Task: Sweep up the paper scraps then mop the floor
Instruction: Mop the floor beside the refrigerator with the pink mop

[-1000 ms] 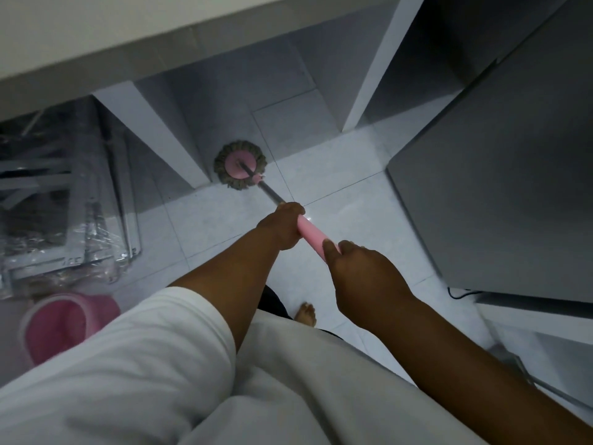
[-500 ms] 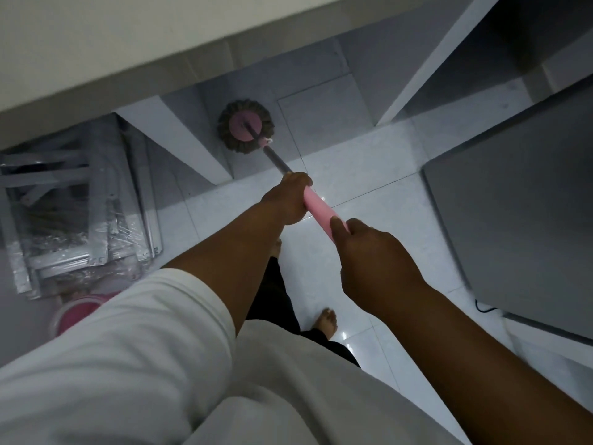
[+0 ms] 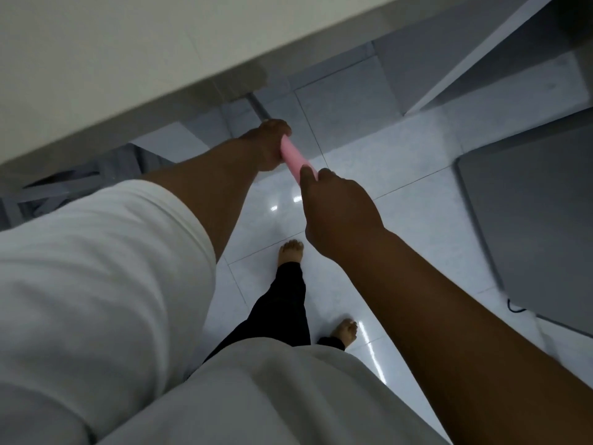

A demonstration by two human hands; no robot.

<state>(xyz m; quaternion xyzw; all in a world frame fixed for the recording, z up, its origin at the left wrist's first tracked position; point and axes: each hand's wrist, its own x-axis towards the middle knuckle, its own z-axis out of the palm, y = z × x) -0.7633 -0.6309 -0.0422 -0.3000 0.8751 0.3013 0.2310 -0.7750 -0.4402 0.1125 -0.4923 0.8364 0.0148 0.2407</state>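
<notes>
A big white tabletop [image 3: 128,75] is filling the space at ten o'clock from the person. The person's loose white shirt [image 3: 96,300] is hanging close, from six to eight o'clock. The shiny pale floor [image 3: 401,175] is spreading out in the middle, and a flat grey box [image 3: 529,226] is sitting on it at three o'clock. Both bare arms are reaching forward. The right hand [image 3: 337,213] is wrapping its thumb and fingers tight round the near end of the pink mop handle [image 3: 293,159]. The left hand [image 3: 269,146] is gripping the same handle a bit farther along, with its fingers curled right round. The handle is slanting away toward eleven o'clock. Its thin metal pole [image 3: 256,107] is going in under the tabletop edge, which is hiding the mop's head. A leg in black trousers [image 3: 279,309] is showing at six o'clock. One foot [image 3: 290,250] is standing bare on the tiles under the right hand, and the other foot [image 3: 345,330] is standing nearer, at five o'clock. A thin black cable [image 3: 513,308] is lying by the grey box.
</notes>
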